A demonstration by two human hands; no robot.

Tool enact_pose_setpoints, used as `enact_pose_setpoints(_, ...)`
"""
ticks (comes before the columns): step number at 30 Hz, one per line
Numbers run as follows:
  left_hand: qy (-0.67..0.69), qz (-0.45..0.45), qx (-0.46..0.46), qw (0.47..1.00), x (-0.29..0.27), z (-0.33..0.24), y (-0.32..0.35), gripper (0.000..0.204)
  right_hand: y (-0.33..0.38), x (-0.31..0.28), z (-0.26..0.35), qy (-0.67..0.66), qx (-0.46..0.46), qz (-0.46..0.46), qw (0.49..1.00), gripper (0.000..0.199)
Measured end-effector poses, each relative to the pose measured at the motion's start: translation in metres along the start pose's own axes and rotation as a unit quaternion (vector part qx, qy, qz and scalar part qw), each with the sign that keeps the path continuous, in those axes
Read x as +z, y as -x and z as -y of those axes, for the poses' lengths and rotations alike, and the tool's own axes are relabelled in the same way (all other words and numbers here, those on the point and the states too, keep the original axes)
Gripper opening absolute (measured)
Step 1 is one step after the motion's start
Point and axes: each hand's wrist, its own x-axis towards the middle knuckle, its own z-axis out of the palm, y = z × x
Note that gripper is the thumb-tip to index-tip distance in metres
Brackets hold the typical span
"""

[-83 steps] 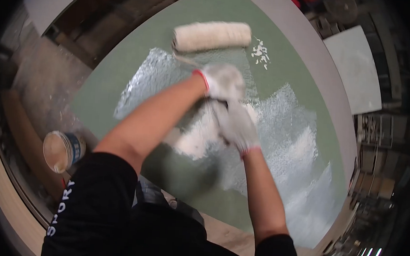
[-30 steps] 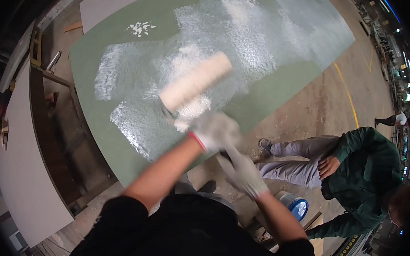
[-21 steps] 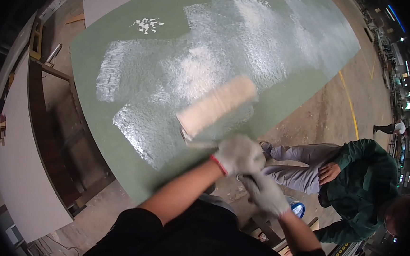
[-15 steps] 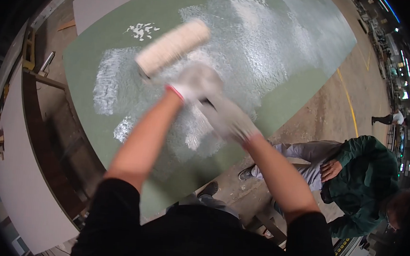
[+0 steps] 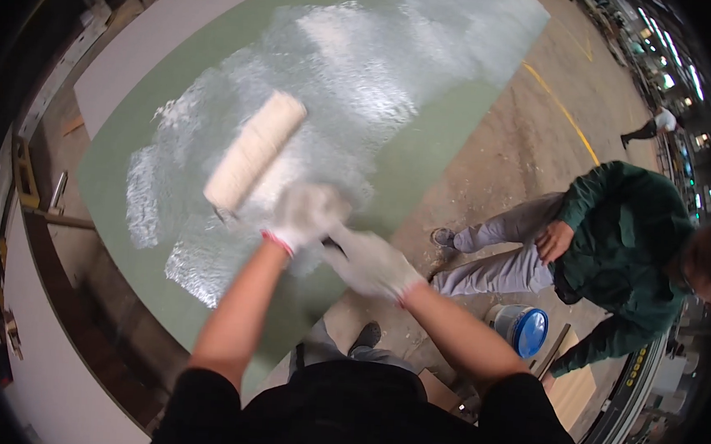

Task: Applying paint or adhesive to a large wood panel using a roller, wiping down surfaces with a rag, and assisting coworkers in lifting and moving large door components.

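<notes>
A wide, cream-coloured paint roller (image 5: pixel 256 151) rests slantwise against a green board (image 5: pixel 408 176), over wet white streaks. My left hand (image 5: pixel 311 211), in a white glove with a red cuff, is closed round the roller's handle near the roller head; motion blurs its fingers. Just behind it, to the right and nearer me, my right hand (image 5: pixel 373 264) wears a similar glove and grips the rear of the same handle. Most of the handle is hidden by the gloves. Glossy white coating (image 5: pixel 350 65) spreads across the board's middle and far part.
At right a person in a dark green jacket (image 5: pixel 627 233) stands beside the board. A bucket with a blue lid (image 5: pixel 532 332) is on the floor near a wooden board (image 5: pixel 578 394). Another pale board (image 5: pixel 53 308) lies at left. Someone else (image 5: pixel 659 124) is far off.
The roller and both hands have come nearer me and slightly left. White now covers the former splatter area at left. My view has shifted right, bringing the bucket into sight.
</notes>
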Motion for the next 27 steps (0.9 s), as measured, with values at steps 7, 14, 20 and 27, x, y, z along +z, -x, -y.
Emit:
enact_pose_setpoints(7, 0.059, 0.029, -0.006, 0.998, 0.029, -0.139, 0.038, 0.029, 0.148, -0.003, -0.044, -0.102, 0.016, -0.1, 0.99, 0.058)
enact_pose_setpoints(14, 0.047, -0.003, 0.148, 0.988, 0.035, -0.171, 0.044, 0.025, 0.181, -0.006, -0.049, -0.088, 0.021, -0.168, 0.982, 0.047)
enact_pose_setpoints(20, 0.033, -0.032, 0.15, 0.988, 0.036, -0.166, 0.041, 0.023, 0.178, -0.006, -0.048, -0.104, 0.004, -0.25, 0.963, 0.04)
enact_pose_setpoints(27, -0.059, -0.155, 0.141, 0.976, 0.023, -0.164, 0.038, 0.023, 0.148, -0.017, -0.039, -0.114, -0.09, -0.257, 0.955, 0.042)
